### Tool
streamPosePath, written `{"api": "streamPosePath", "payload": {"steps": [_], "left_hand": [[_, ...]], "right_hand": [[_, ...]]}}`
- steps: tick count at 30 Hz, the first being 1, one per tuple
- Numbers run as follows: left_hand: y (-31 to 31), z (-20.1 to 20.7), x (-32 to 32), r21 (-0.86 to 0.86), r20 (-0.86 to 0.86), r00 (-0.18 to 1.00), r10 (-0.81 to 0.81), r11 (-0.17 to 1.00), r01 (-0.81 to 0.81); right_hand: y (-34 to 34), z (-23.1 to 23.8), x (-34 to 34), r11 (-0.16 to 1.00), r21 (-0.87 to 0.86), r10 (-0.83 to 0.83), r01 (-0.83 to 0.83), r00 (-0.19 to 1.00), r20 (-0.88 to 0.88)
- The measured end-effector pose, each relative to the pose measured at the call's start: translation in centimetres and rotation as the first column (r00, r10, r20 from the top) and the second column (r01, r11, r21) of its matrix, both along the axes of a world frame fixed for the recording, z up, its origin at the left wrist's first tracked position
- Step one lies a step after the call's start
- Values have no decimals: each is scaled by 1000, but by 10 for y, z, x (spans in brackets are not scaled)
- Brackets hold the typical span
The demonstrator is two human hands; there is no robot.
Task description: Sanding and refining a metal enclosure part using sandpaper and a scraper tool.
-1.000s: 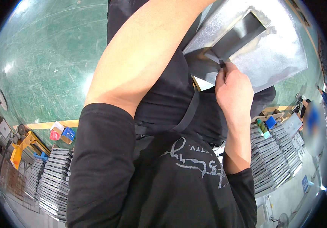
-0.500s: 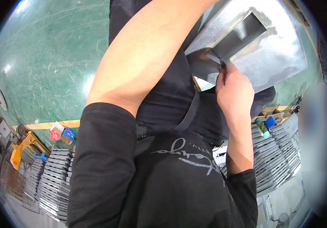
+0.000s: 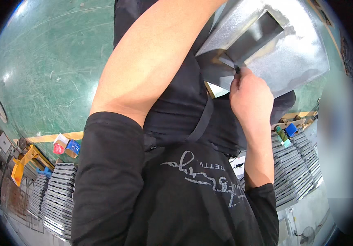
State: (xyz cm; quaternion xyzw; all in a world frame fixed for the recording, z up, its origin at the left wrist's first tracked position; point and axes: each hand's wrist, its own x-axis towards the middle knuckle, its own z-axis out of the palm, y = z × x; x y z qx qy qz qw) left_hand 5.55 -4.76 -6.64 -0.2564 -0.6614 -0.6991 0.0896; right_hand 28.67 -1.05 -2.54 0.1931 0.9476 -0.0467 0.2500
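Observation:
A grey sheet-metal panel (image 3: 295,57) with a rectangular opening lies tilted across my dark-trousered legs, its surface shiny with dull patches. Closed fingers on my right hand (image 3: 251,91) pinch a small dark tool (image 3: 237,69), mostly hidden by them, at the near end of the opening. Beside its tip shows a thin pale strip (image 3: 227,60); whether it is a blade or part of the metal cannot be made out. My left forearm (image 3: 152,61) reaches up past the top edge of the picture, so my left hand is out of sight.
Stacked grey metal pieces stand on the left (image 3: 59,192) and on the right (image 3: 289,168). A yellow metal frame (image 3: 31,158) and small open boxes (image 3: 72,148) sit at the left, near a yellow line on the green floor (image 3: 57,78). A blurred patch covers the right side.
The panel and my right hand have shifted slightly left in the picture, together with my body. My right hand keeps its pinch on the dark tool near the opening.

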Motion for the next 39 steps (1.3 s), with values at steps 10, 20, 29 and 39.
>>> {"api": "streamPosePath", "payload": {"steps": [10,20,29,39], "left_hand": [[6,3,0,52,-20,1000,16,999,-15],[-2,4,2,26,-32,999,24,999,-23],[-12,10,5,-20,-4,999,-49,999,49],[-19,10,4,-78,-11,996,-89,993,88]], "right_hand": [[27,4,12,906,-372,-321,200,899,-298],[14,30,-7,970,-221,-131,101,983,-128],[56,2,19,998,-52,-23,-18,715,-699],[135,-28,1,827,-535,-560,174,169,-811]]}}
